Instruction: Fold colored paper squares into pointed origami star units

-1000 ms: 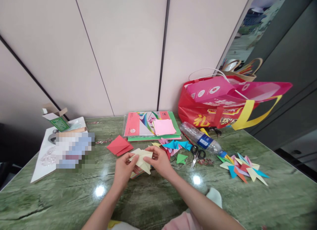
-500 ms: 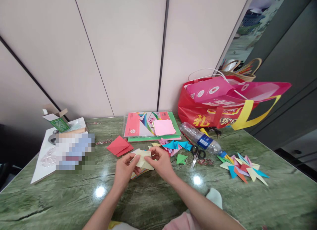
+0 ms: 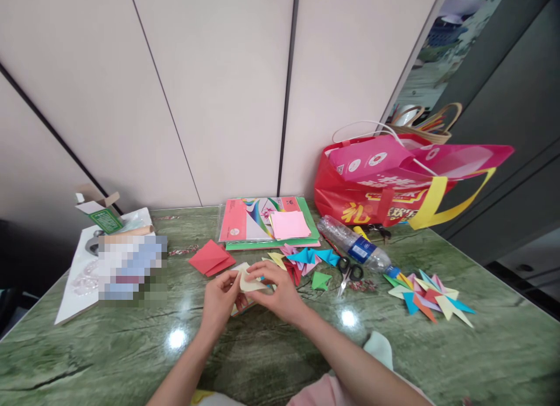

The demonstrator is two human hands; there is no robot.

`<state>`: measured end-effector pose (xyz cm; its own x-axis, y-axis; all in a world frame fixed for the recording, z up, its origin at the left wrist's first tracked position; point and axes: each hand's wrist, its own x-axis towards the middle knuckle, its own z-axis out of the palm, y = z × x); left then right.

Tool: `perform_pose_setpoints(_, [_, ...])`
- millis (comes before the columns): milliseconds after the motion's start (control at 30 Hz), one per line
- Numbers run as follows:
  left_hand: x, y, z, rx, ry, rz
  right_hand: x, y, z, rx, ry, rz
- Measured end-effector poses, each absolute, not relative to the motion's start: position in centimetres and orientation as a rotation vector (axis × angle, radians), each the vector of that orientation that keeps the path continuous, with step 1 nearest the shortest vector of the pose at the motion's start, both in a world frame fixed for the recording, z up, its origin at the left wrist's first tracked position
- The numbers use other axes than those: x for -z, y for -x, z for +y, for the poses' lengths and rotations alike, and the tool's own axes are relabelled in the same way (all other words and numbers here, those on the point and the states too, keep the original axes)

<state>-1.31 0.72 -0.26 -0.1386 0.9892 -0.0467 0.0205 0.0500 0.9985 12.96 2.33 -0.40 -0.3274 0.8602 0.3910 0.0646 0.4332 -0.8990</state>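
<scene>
A pale yellow sheet of folding paper (image 3: 250, 282) is held up between both hands, bent and partly folded. My left hand (image 3: 222, 294) pinches its left edge. My right hand (image 3: 276, 286) grips the right side, fingers over the top and thumb below. Under the hands, mostly hidden, lies a small stack of coloured paper (image 3: 243, 308). Just behind the left hand is a folded red paper (image 3: 212, 258). Folded blue paper pieces (image 3: 312, 256), a green folded piece (image 3: 321, 280) and black-handled scissors (image 3: 349, 273) lie to the right of my right hand.
A paper pack (image 3: 245, 216) topped with pink sheets (image 3: 290, 225) lies by the wall. To the right are a plastic bottle (image 3: 350, 240), paper pinwheel shapes (image 3: 431, 298) and a red bag (image 3: 371, 184). At left, a green box (image 3: 102, 217) stands on a white board (image 3: 76, 286).
The yellow paper has been turned and bent in the hands. My right fingers have moved left over its top, closer to the left hand.
</scene>
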Motion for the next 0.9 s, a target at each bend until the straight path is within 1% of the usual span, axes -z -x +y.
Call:
perform_pose_setpoints(300, [-0.1,1.5,0.9,-1.354,-1.139,1.294,1.2,-12.8,3.0,-1.169,0.831,-1.591])
perform_pose_setpoints(500, [-0.3,1.4,0.8,-1.325,-1.117,1.253,1.6,-12.9,3.5,-1.308,0.898,-1.416])
perform_pose_setpoints(900, [0.2,1.6,0.9,-1.288,-1.151,1.163,1.5,-12.7,3.6,-1.462,0.846,-1.256])
